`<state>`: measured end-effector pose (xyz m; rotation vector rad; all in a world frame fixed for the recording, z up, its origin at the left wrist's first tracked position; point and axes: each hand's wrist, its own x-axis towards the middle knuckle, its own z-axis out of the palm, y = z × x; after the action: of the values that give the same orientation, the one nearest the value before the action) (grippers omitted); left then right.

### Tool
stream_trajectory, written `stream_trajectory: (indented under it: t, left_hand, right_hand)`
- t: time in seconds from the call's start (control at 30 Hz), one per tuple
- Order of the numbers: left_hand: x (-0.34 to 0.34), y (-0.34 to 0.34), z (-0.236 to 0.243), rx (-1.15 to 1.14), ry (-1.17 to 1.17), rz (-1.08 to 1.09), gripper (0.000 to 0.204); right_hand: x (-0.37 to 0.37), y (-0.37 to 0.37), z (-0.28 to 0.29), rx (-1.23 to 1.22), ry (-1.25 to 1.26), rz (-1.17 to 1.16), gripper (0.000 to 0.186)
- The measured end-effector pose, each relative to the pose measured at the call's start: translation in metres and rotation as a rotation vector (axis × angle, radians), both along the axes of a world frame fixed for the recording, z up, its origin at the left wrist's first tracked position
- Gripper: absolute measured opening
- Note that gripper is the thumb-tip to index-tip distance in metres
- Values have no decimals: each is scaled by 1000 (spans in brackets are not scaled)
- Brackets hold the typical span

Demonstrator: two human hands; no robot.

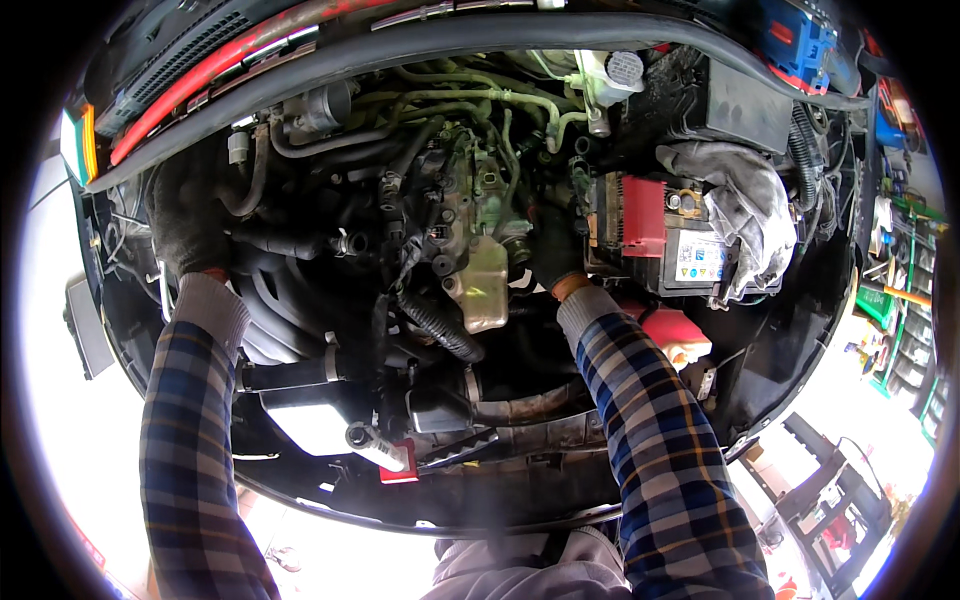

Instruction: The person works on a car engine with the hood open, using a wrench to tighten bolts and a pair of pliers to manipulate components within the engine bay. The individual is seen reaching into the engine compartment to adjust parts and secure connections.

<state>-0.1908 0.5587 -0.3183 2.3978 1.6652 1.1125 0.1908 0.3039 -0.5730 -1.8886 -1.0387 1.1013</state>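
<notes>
My left hand [190,225], in a dark glove, reaches into the left side of a car's engine bay beside a black hose [240,205]; its fingertips are hidden. My right hand [555,245], also gloved, is down between the engine's metal housing [480,285] and the battery [680,263], which has a red terminal cover [643,205]. Its fingers are in shadow, so I cannot see what, if anything, they hold. A grey rag [750,220] is draped over the battery.
A ratchet [370,440] lies near the bay's front. A red plastic reservoir [675,330] sits below the battery. Blue power tool [795,40] and long red bar [200,75] rest along the far edge. Shelving [910,300] and equipment [820,510] stand outside the car at right.
</notes>
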Motion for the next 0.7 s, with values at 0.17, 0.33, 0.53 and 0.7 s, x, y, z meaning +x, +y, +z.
stream_trajectory:
  t: [0.17,0.33,0.53,0.7]
  left_hand:
    - [0,5,-4,-82,-61,-32,34]
    - [1,3,-7,-88,-39,-8,41]
    - [-3,5,-8,-85,-19,-4,48]
    - [4,-1,0,-34,-4,-35,46]
  right_hand:
    - [28,-4,-20,-34,97,140,65]
    - [33,-3,-48,-27,206,174,64]
    - [29,0,-19,-74,199,180,61]
    - [26,4,29,-82,33,170,53]
